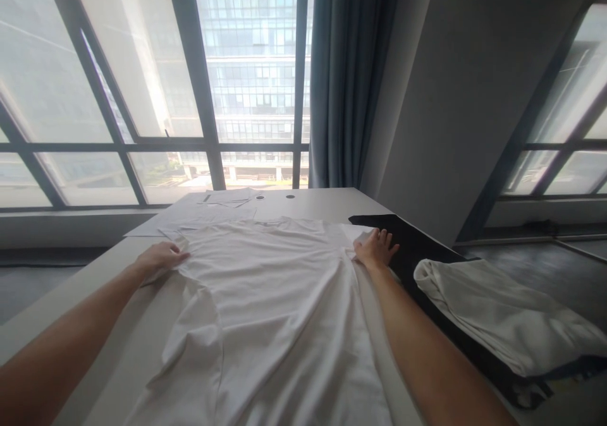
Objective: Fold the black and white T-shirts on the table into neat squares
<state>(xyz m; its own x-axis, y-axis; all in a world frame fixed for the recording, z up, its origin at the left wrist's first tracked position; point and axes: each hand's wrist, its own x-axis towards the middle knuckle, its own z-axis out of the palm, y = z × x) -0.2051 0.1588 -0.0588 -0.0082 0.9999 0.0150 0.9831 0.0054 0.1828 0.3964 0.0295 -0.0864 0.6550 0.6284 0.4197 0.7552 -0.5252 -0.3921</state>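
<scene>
Both hands lie on a white T-shirt (pixel 265 287) that is spread on the tabletop (pixel 327 201). From my seat I see the left hand (pixel 161 256) resting at the left shoulder of the shirt, near the sleeve, with the fingers curled over the cloth; whether it pinches the cloth I cannot tell. The right hand (pixel 377 248) is flat and open, fingers spread, pressing on the right shoulder area and holding nothing.

The shirt lies with its collar away from me and the hem toward me. As I judge it, the upper part is already quite smooth, but the left side is bunched in a long fold and creases run through the lower part, so the flattening is not finished and no fold is made yet.

Just right of the shirt is a black cloth (pixel 417 243), and on it a crumpled white garment (pixel 497 312), close to the right forearm. Some papers (pixel 222 200) lie at the far end, before the windows (pixel 142 85) and a blue curtain (pixel 351 78).
</scene>
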